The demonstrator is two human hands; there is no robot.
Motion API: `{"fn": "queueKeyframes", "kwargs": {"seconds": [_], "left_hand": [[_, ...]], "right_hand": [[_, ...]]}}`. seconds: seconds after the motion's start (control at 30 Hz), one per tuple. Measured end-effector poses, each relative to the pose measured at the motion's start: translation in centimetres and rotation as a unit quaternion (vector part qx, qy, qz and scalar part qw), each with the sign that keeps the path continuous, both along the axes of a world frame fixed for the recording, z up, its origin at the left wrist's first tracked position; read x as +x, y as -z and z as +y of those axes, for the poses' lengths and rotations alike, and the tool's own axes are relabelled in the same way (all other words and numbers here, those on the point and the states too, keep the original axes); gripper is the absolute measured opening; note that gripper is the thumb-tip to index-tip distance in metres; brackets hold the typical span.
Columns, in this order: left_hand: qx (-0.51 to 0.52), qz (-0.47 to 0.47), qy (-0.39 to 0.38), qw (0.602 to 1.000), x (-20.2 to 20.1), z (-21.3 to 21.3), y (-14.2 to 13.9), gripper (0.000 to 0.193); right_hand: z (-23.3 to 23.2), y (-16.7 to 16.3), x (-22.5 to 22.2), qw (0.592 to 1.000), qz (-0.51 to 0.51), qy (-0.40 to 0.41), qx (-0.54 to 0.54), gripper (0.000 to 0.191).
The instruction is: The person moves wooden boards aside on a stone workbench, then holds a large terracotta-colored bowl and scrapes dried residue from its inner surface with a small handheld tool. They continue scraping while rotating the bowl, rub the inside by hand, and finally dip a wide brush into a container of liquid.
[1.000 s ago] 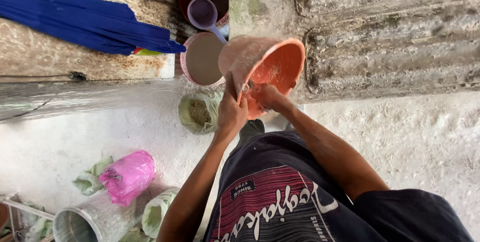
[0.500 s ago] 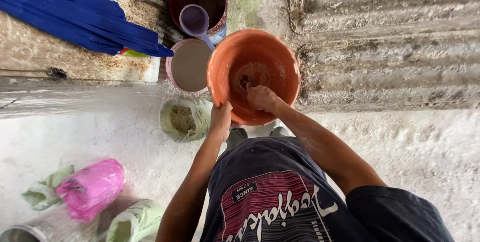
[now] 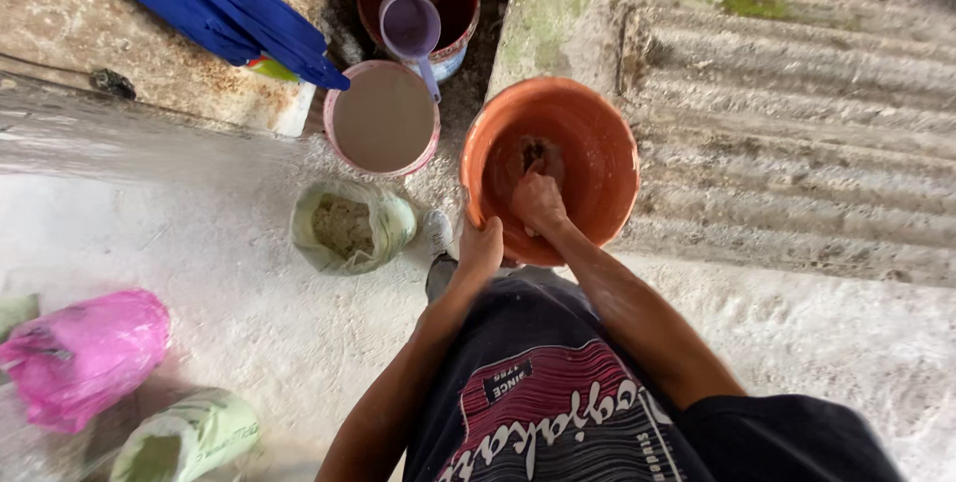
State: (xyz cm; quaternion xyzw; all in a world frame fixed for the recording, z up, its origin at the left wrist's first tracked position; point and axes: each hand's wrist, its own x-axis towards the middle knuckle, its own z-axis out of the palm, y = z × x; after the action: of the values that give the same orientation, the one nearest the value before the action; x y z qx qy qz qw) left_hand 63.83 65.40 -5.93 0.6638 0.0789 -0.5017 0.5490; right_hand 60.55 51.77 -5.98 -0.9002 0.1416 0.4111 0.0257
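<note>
Head view: one orange bucket (image 3: 597, 158) stands upright on the floor (image 3: 229, 273), mouth up, just ahead of us. Our left hand (image 3: 481, 248) grips its near rim; our right hand (image 3: 538, 201) is curled closed inside, on the bottom. Left: one pink pail (image 3: 383, 119), one open sack (image 3: 349, 226).

Your left hand (image 3: 481, 248) grips the near rim of the orange basin (image 3: 607, 158) at frame centre; your right hand (image 3: 538, 201) presses inside it.
</note>
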Motion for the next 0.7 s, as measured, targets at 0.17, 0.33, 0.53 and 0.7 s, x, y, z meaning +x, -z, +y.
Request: {"fn": "queueKeyframes", "kwargs": {"seconds": [0.17,0.33,0.53,0.7], "left_hand": [[-0.057,-0.083,0.031,0.994,0.3,-0.5,1.5,0.056],[-0.031,0.008,0.050,0.998,1.7,0.0,0.1,0.069],[-0.027,-0.044,0.136,0.989,4.1,0.3,-2.8,0.071],[0.013,-0.017,0.174,0.984,4.4,-0.8,-3.1,0.069]], "right_hand": [[-0.7,1.2,-0.2,0.986,-0.165,0.032,0.000,0.024],[-0.2,1.8,-1.3,0.960,-0.197,0.194,0.053,0.024],[0.8,1.4,-0.9,0.961,-0.190,0.202,-0.008,0.024],[-0.1,1.5,-0.5,0.966,-0.190,0.149,-0.095,0.037]]}}
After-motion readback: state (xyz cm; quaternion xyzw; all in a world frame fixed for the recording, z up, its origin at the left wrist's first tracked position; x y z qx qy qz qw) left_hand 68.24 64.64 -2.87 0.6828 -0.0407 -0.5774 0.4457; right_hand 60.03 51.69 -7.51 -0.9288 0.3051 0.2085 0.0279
